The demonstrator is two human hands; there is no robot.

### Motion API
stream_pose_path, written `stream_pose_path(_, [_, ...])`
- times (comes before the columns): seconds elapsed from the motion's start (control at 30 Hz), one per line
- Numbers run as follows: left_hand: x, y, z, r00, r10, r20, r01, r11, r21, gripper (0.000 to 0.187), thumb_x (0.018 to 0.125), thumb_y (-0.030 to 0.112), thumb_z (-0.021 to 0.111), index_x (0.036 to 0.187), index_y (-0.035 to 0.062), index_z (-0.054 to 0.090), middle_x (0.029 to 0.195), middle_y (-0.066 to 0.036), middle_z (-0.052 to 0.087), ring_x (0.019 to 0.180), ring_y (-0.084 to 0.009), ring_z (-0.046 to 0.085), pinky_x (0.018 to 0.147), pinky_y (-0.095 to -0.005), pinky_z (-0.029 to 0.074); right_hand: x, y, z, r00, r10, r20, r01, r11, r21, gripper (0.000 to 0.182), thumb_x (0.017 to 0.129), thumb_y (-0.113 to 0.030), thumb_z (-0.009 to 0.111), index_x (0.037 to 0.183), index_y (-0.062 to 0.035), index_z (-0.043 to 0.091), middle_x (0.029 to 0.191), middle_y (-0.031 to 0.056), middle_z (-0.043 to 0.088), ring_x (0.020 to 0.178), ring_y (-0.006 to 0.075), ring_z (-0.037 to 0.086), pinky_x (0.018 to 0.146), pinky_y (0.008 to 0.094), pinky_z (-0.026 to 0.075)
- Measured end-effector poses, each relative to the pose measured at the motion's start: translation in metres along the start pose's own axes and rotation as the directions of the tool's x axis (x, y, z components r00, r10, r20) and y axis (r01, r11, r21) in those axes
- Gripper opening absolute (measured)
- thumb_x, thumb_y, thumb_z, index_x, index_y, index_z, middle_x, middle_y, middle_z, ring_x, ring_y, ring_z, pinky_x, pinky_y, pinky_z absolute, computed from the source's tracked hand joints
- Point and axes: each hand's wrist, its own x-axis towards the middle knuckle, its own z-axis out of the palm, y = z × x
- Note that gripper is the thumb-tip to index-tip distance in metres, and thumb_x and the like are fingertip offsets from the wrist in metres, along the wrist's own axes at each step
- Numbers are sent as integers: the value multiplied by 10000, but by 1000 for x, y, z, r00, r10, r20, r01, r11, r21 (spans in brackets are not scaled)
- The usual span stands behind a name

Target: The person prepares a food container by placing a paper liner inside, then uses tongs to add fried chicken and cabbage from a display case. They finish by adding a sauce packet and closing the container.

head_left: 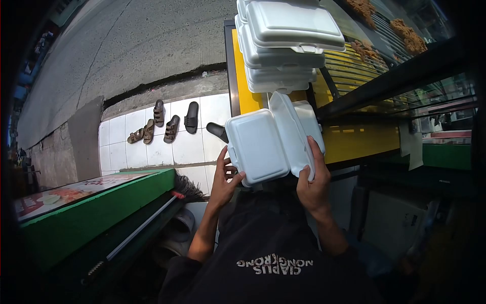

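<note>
A white foam takeaway box (257, 148) is held up in front of my body, over the near edge of the yellow counter. Its two halves spread apart along a fold, the right half tilted upward. At the left edge, my left hand (223, 180) grips the rim, thumb toward the near corner and fingers beside the tab. My right hand (315, 182) pinches the near end of the raised half between thumb and fingers. Just beyond, closed foam boxes (296, 25) stand stacked on the counter. Another foam box (310, 115) is partly hidden behind the raised half.
A glass case (385, 99) with fried pieces (407, 36) on a rack borders the yellow counter (362, 142) on the right. Several sandals (191, 117) lie on white tiles at left. A green-edged sign board (101, 195) and a metal-handled brush (142, 228) are lower left.
</note>
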Motion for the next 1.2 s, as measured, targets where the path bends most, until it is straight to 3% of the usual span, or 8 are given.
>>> stream_pose_path(0.13, [7, 42, 26, 951, 258, -168, -176, 903, 392, 910, 778, 278, 742, 1508, 67, 241, 1412, -257, 352, 1249, -341, 453, 976, -428, 435, -22, -12, 19, 993, 61, 98, -60, 998, -16, 696, 722, 97, 578, 1391, 28, 400, 1352, 271, 487, 1260, 421, 491, 1048, 449, 426])
stream_pose_path(0.2, [16, 50, 33, 900, 430, 76, -295, 469, 832, 910, 739, 392, 741, 1479, 87, 309, 1465, -299, 250, 1366, -460, 269, 1102, -579, 234, -32, -14, 32, 987, 56, 149, -50, 998, -44, 734, 696, 54, 687, 1377, 26, 413, 1331, 288, 487, 1248, 444, 487, 1041, 469, 434])
stream_pose_path(0.3, [24, 53, 45, 875, 418, 246, -348, 190, 918, 829, 744, 459, 680, 1428, 76, 408, 1495, -273, 248, 1384, -501, 198, 1097, -674, 97, -39, -16, 41, 987, 52, 150, -38, 995, -94, 737, 697, 16, 725, 1368, 33, 420, 1324, 293, 487, 1238, 451, 492, 1042, 471, 435])
stream_pose_path(0.47, [41, 64, 55, 822, 355, 445, -536, 221, 815, 674, 796, 430, 627, 1344, 53, 520, 1390, -199, 471, 1407, -418, 261, 1092, -709, -5, -43, -5, 48, 999, 4, 40, 0, 994, -112, 587, 773, 45, 633, 1335, 44, 465, 1307, 269, 530, 1214, 423, 528, 1016, 438, 454])
stream_pose_path(0.77, [47, 57, 57, 829, 366, 424, -497, 134, 857, 794, 846, 571, 581, 1445, 82, 403, 1535, -153, 319, 1463, -346, 181, 1121, -660, -40, -35, -24, 8, 956, 144, -256, -139, 990, 39, 368, 891, 35, 511, 1257, 66, 512, 1171, 256, 617, 1100, 369, 629, 914, 403, 511])
stream_pose_path(0.9, [50, 59, 56, 821, 333, 464, -518, 89, 851, 811, 855, 605, 561, 1461, 99, 379, 1556, -137, 282, 1471, -331, 156, 1126, -654, -32, -45, -2, -31, 584, 239, -776, 76, 935, 345, 368, 987, -135, 528, 1223, 142, 476, 1179, 233, 572, 1061, 274, 607, 879, 366, 534])
stream_pose_path(1.03, [50, 63, 56, 836, 295, 463, -507, 90, 857, 807, 848, 590, 590, 1459, 105, 384, 1555, -140, 279, 1469, -332, 164, 1133, -646, -14, -55, 13, -83, 239, 548, -801, 102, 807, 582, 419, 967, -162, 568, 1269, 113, 477, 1214, 204, 568, 1096, 265, 595, 942, 409, 506])
stream_pose_path(1.2, [37, 85, 65, 869, 341, 359, -456, 268, 849, 781, 806, 420, 733, 1439, 98, 407, 1513, -200, 319, 1430, -356, 257, 1148, -606, 73, -97, 43, -96, 243, 715, -655, 8, 674, 739, 455, 958, -207, 588, 1296, 76, 474, 1253, 192, 554, 1144, 276, 563, 951, 415, 483])
